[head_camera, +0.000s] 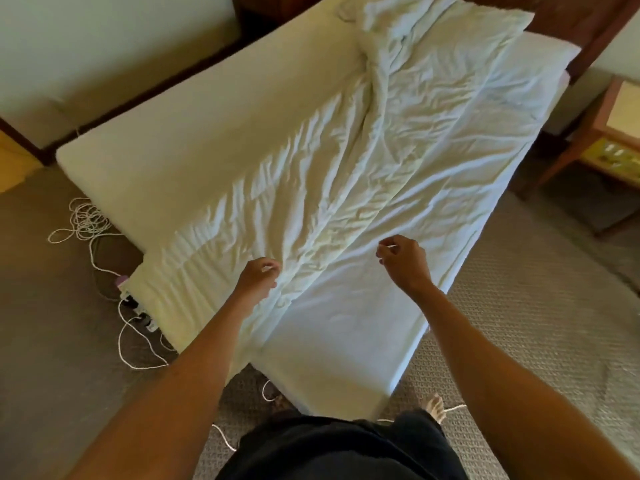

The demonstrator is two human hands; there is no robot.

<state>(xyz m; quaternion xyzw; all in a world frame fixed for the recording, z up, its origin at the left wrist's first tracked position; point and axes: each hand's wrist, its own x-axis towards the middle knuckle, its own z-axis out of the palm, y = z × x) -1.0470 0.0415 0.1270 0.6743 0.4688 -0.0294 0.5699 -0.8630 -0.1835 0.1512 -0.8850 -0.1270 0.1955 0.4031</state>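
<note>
Two hands are out over the foot end of the mattress (173,150). The left hand (258,277) has its fingers curled at the crumpled ridge of the white sheet (398,150); whether it truly grips cloth, I can't tell. The right hand (403,259) curls fingers toward thumb over the sheet's flatter part, nearer the mattress's right edge, its grip equally unclear. The sheet runs lengthwise along the mattress, bunched at the head end. White cords (83,220) lie left of the mattress.
</note>
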